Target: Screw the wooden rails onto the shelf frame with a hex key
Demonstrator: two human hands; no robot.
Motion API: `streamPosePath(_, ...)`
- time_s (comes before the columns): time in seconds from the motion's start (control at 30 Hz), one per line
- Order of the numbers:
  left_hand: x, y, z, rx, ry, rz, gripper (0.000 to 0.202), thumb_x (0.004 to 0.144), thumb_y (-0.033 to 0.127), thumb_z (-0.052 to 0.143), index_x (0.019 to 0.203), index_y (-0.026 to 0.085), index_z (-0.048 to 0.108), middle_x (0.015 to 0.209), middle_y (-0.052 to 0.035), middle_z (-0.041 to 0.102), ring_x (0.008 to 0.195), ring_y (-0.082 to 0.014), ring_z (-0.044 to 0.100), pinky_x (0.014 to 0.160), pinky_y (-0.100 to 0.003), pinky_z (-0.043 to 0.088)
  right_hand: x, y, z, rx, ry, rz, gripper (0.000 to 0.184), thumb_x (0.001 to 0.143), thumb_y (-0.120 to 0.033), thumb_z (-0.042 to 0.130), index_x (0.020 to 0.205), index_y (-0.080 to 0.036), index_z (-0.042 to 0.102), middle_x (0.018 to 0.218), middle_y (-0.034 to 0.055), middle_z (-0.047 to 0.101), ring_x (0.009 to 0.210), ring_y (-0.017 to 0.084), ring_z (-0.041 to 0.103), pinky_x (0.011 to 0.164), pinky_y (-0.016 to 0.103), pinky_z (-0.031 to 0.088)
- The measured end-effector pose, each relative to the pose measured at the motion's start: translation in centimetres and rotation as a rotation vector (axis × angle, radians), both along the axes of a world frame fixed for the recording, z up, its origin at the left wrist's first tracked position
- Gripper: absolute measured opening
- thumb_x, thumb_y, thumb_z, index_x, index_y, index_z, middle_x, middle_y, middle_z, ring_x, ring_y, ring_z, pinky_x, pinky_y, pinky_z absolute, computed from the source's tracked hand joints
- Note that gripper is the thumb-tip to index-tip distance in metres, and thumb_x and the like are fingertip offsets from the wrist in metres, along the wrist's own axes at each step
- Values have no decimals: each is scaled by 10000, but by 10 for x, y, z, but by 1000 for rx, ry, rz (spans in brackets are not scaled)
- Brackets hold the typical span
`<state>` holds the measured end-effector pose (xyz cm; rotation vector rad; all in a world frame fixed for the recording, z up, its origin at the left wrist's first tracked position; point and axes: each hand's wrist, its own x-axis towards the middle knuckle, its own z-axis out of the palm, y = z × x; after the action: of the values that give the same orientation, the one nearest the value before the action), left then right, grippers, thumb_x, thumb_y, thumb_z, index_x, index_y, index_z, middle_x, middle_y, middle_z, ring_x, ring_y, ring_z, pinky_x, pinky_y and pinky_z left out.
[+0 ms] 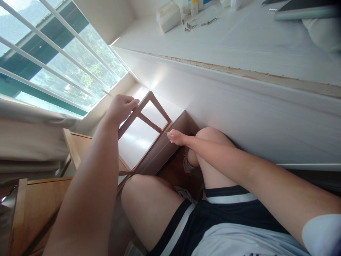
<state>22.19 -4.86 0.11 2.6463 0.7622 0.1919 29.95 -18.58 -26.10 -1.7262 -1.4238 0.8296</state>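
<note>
A brown wooden frame (pixel 149 122) with crossbars stands tilted on a low ledge in front of my knees. My left hand (pixel 123 108) is closed on its upper rail, thumb along the wood. A thin pale stick (pixel 107 93) juts out past that hand toward the window; how it is held is hidden. Lower down, my right hand (pixel 176 137) is pinched shut beside the frame's lower rail, near a crossbar joint. From its fingertips pokes a slim whitish tip (pixel 166 132), too small to name, pointing at the joint.
Above right runs a white desk (pixel 226 46) with a chipped edge, bearing several screws (pixel 189 26), a wrapped white pack (pixel 168 16) and small bottles (pixel 194 7). Wooden folding furniture (pixel 39 209) stands at left, below a curtain (pixel 32 138) and a barred window (pixel 66 53).
</note>
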Motion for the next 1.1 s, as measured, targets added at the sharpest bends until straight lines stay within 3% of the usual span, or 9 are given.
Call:
streamPosePath(0.2,0,0,1,1,-12,-5,350,798,357,515,510,179,427,469,19,315,462,-75,269,463,-282,196,-6,-8,12,-7,-84,-38,482,1019,-290,295,681,-143,605,690,66,650,646,137,568,654,246,365)
streamPosePath(0.4,2,4,0,-4,-31,-42,357,787,363,529,494,185,429,457,23,327,455,-90,321,467,-273,237,-18,-14,17,-65,-198,-106,519,1043,-419,249,853,-153,652,860,87,706,814,164,627,714,248,360)
streamPosePath(0.73,1,15,-3,-19,-27,-50,361,782,371,533,489,189,425,455,28,359,447,-95,350,480,-266,260,-13,-14,19,-187,-366,-146,550,1045,-395,199,960,-142,679,966,134,725,894,197,670,766,269,415)
streamPosePath(1.1,2,7,1,-24,-43,-53,349,768,354,531,476,187,437,442,25,346,445,-94,340,469,-265,245,-15,-17,35,-249,-476,-161,509,1029,-375,243,1002,-147,698,1017,177,725,950,276,696,803,353,494)
